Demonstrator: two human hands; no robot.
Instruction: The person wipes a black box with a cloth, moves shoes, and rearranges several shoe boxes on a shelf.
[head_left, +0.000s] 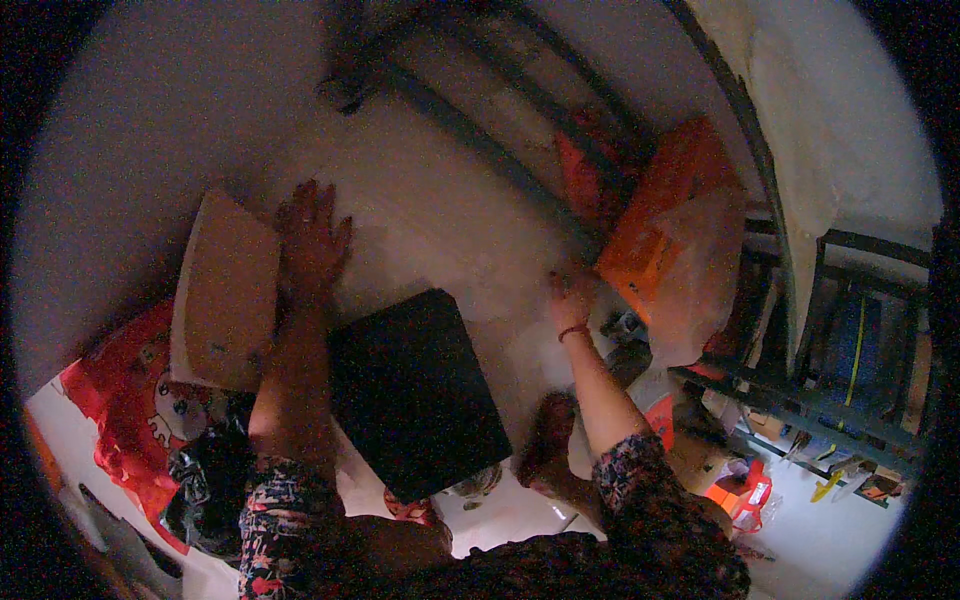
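Note:
In dim light, my left hand (311, 232) reaches forward with its fingers apart and holds nothing that I can see. Its edge lies along a tan box, seemingly cardboard (229, 292); contact is unclear. A dark flat-topped box or case (420, 390) stands between my arms. On the right, my right hand (574, 300), with a thin band at the wrist, is low beside the corner of an orange bag or box (649, 240). Shadow hides its fingertips, so a grip cannot be made out.
A dark metal frame (487, 165) slants across the back. Red printed bag (127, 405) and black plastic bag (202, 487) lie at left. To the right stands a dark shelf rack (802, 405), with an orange-red bag (742, 495) on the floor by it.

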